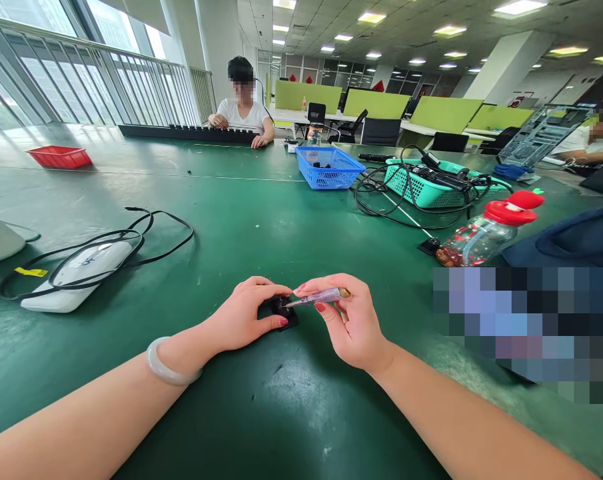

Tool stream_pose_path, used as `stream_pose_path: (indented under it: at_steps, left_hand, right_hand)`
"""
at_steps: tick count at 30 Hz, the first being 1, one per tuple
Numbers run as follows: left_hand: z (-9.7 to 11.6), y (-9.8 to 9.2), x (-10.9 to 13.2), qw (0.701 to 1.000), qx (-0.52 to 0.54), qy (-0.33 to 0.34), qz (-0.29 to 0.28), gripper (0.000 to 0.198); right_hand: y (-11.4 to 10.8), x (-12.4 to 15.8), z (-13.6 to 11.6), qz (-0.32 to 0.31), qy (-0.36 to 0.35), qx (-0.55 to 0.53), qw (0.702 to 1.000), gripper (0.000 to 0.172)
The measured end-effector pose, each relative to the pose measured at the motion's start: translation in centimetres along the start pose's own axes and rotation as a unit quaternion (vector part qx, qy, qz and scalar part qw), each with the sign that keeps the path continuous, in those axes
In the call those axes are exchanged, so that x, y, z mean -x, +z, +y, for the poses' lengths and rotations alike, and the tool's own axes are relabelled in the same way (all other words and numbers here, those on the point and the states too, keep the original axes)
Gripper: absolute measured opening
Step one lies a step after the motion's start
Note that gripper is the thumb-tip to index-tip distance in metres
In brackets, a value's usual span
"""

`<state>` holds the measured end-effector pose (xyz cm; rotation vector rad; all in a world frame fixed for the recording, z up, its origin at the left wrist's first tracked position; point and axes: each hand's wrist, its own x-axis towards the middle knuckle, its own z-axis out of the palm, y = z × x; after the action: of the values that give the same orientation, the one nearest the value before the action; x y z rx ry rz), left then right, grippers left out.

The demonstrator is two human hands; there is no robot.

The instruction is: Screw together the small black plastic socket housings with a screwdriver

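Note:
My left hand (pixel 251 310) is closed around a small black part (pixel 282 308) on the green table, thumb on the near side and fingers on the far side. A screwdriver (pixel 321 297) with a clear purplish handle is pinched in my right hand (pixel 348 323), between thumb and fingers. Its shaft slants down to the left, and the tip meets the top of the black part. What kind of part it is, I cannot make out. A pale bangle (pixel 168 363) circles my left wrist.
A white device (pixel 81 277) wrapped in black cable lies at left. Farther back are a red tray (pixel 60 157), a blue basket (pixel 328 168) and a teal basket (pixel 426 183) with cables. A bottle (pixel 481 237) lies tilted at right. A person (pixel 244 110) sits across the table (pixel 241 220).

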<state>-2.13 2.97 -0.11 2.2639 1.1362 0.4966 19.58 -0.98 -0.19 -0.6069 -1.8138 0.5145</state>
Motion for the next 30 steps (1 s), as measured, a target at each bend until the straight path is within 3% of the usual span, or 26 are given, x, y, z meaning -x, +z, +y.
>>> stream_pose_path:
  at_steps: [5,14,23,30]
  left_hand:
    - [0.15,-0.14,-0.02,1.0,-0.003,-0.004,-0.009,0.036]
    - [0.29,-0.18,-0.1,1.0,0.001,-0.022,-0.015,0.036]
    - [0.03,-0.03,-0.11,1.0,-0.009,-0.015,-0.013,0.036]
    - [0.18,-0.08,-0.01,1.0,-0.004,-0.019,-0.015,0.037]
  right_hand:
    - [0.0,-0.09,-0.06,0.001,-0.015,0.04,0.999,0.043]
    - [-0.13,-0.51,-0.69,0.061,-0.049,0.089,0.993,0.035]
    - [-0.08,-0.4,-0.14,0.04,-0.059,0.083,0.994,0.049]
    - [-0.24,-0.23,-0.07,0.027,-0.047,0.077,0.996,0.048]
